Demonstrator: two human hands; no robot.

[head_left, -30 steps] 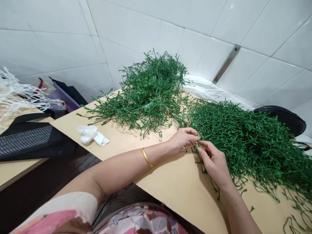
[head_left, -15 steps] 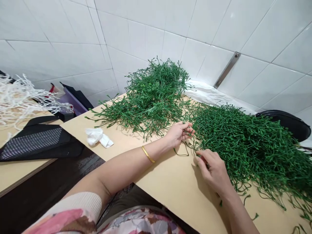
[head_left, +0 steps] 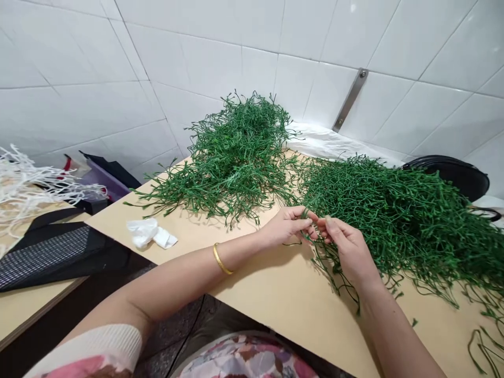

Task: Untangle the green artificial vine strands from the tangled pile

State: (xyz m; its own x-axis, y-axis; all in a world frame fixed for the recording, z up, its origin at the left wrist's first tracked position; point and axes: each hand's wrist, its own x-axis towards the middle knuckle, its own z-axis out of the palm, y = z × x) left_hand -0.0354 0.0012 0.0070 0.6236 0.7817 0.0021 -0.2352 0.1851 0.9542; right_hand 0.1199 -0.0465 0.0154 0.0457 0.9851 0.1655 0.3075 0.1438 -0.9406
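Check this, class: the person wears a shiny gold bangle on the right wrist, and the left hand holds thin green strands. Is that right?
No, the wrist is wrong: the head view shows the shiny gold bangle on the left wrist. The left hand does hold thin green strands.

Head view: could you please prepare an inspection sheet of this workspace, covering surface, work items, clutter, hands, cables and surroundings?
Surface: pale tabletop, bare along part of its near edge.
Work items: rear heap and right heap of thin green strands, tangled.
Clutter: crumpled white tissue on the left part.
Hands: left hand has a green strand at its fingers; right hand has its fingertips beside them, anything pinched there too small to tell.
Cables: none identified; a dark loop at right is unclear.
Surroundings: white tiled wall with metal strip; white strands on a neighbouring table.
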